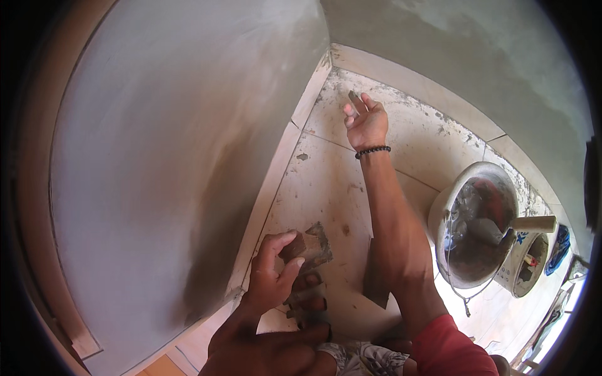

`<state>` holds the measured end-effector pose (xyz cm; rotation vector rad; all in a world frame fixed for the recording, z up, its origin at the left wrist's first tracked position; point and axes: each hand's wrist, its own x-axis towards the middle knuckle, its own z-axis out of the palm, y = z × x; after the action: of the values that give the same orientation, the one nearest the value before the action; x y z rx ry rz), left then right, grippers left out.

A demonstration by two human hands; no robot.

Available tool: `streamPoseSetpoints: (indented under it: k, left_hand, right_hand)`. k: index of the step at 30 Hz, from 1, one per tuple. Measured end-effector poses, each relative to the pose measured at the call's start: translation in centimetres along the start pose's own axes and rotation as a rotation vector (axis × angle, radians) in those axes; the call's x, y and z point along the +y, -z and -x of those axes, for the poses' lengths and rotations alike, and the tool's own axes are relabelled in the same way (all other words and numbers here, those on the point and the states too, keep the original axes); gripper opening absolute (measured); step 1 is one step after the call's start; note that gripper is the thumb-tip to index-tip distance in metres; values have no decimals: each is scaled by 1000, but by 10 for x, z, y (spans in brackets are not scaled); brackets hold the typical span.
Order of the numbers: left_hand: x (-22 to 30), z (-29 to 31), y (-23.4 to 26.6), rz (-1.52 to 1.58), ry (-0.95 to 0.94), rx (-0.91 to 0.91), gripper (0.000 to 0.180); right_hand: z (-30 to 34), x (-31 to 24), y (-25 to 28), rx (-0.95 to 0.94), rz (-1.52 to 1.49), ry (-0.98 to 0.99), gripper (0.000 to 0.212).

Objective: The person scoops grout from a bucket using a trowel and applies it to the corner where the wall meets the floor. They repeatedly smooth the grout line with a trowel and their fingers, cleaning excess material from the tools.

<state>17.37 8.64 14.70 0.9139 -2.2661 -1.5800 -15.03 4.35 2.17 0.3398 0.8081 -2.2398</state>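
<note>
My right hand (367, 128) reaches out over the floor near the far corner, palm turned up. Its fingers are closed on a thin flat grey-brown strip (357, 102), whose kind I cannot make out. A dark beaded bracelet (373, 151) circles that wrist. Closer in, beside the low skirting on the left, my left hand (274, 271) curls its thumb and fingers around a small brown piece (293, 247); its kind is unclear. Just beyond this hand lies a jagged grey patch of mortar (321, 241) on the floor. My foot (307, 301) shows beneath, partly covered by the hand.
Smooth grey plastered walls (163, 144) meet at the far corner above pale skirting tiles (414, 78). Right of my right forearm stands a mortar-stained bucket (442, 213) with a wire handle, a wooden handle (533, 224) at its rim. A smaller container (522, 288) sits beside it. Smears mark the floor tiles (320, 182).
</note>
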Motion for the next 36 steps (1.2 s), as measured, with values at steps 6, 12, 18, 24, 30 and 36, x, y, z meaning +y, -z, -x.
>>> streamPoseSetpoints:
  k: [6,12,18,24,30,36]
  left_hand:
    - [-3,-1,4,-33,51,-66,44]
    - [-9,-1,12,-47,72,-64,44]
    - [-12,-2,13,-2,115,-100,42]
    - [-14,0,15,6,126,-101,42]
    - [-15,-2,16,-17,109,-99,41]
    - [-17,-4,16,-28,83,-111,41]
  right_hand:
    - [-62,2,-9,-85,68,-30,46]
    - [-91,8,-21,-147,176,6,46]
    - [-103,13,-28,-166,209,-3,48]
    - [-107,14,-36,-178,240,13,52]
    - [-105,12,-47,-302,279,33,57]
    - [-106,8,-50,-360,332,47,59]
